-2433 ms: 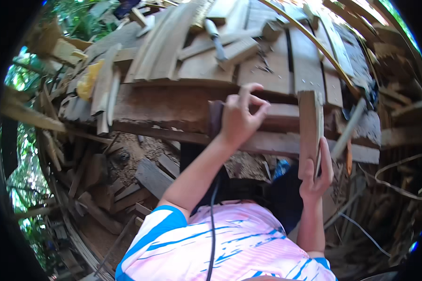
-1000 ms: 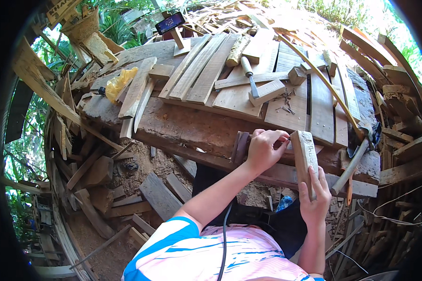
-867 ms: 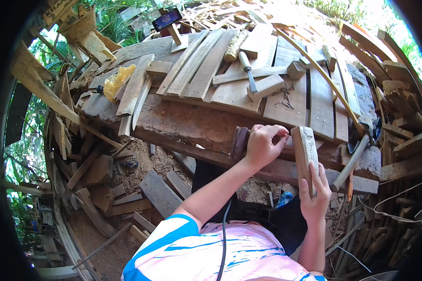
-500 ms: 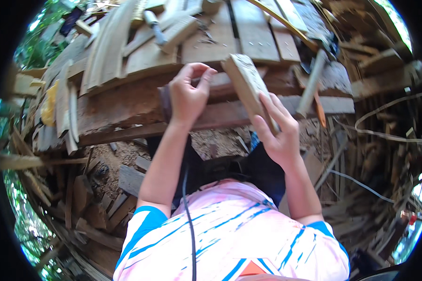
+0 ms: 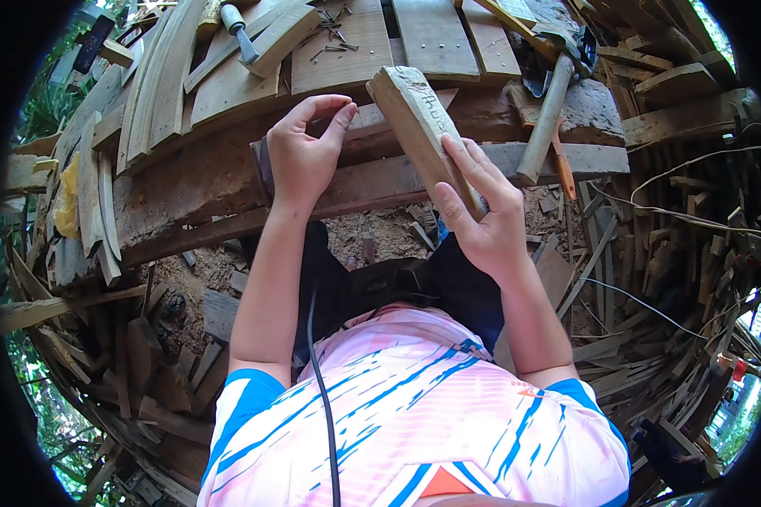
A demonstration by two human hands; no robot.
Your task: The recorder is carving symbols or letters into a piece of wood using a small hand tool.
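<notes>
A rough wooden block (image 5: pixel 410 110) with marks on its upper face is gripped in my right hand (image 5: pixel 484 201), the thumb on its near side and the fingers along the other. It tilts up and away over the bench's front edge. To its left, my left hand (image 5: pixel 303 160) is raised with thumb and forefinger pinched together; whatever lies at the fingertips is too small to name. Several loose nails (image 5: pixel 336 38) are scattered on the bench planks (image 5: pixel 342 72) beyond that hand. Left of the nails lie a chisel-like tool (image 5: pixel 239 35) with a pale handle and a short wood piece (image 5: pixel 286 40).
A tool's thick wooden handle (image 5: pixel 546 118) rests across the bench's right end, beside an orange handle (image 5: pixel 564 165). Long curved boards (image 5: pixel 155 89) overlap on the left. Scrap wood (image 5: pixel 643 287) and a thin wire (image 5: pixel 643 304) lie at right. Sawdust (image 5: pixel 347 237) covers the ground below.
The whole view has shifted, so the bench and both hands appear farther left and slightly higher. Both hands keep the same grips, and the picture is sharper.
</notes>
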